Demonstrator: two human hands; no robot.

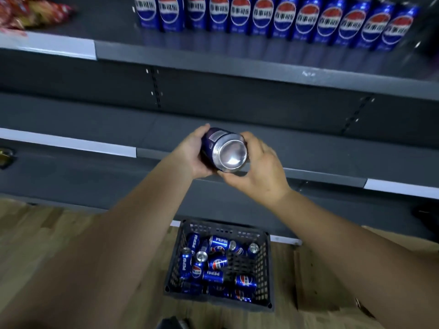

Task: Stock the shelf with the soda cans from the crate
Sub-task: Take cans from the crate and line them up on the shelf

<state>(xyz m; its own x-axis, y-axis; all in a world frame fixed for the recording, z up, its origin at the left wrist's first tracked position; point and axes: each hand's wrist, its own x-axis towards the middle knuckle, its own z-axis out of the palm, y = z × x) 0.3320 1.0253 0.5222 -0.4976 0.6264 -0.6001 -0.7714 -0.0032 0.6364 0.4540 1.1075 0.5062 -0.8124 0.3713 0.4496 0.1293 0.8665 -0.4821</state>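
At upper left, on the upper shelf (114,22), lies a blurred heap of red and yellow snack bags (28,10); their number cannot be told. To their right, on the same shelf, twelve blue shelved cans (261,17) stand upright in one row, touching side by side with their labels facing outward. The row runs toward the right edge of view. One white strip (47,46) sits on the front edge of this shelf at left. The lower shelf (308,143) below it shows two such strips, one at left and one at right.

At centre, in front of the lower shelf, two bare hands hold one held can (225,150) between them. The left hand (190,153) wraps its side, and the right hand (259,167) curls round its near end. Each grip is clamped on this can, which lies tilted with its silver base toward the camera.

Below the hands, one black perforated crate (263,264) rests on the wooden floor (35,233). In it lie loose cans (218,262) in a jumble, at least ten in all; the exact count cannot be told.
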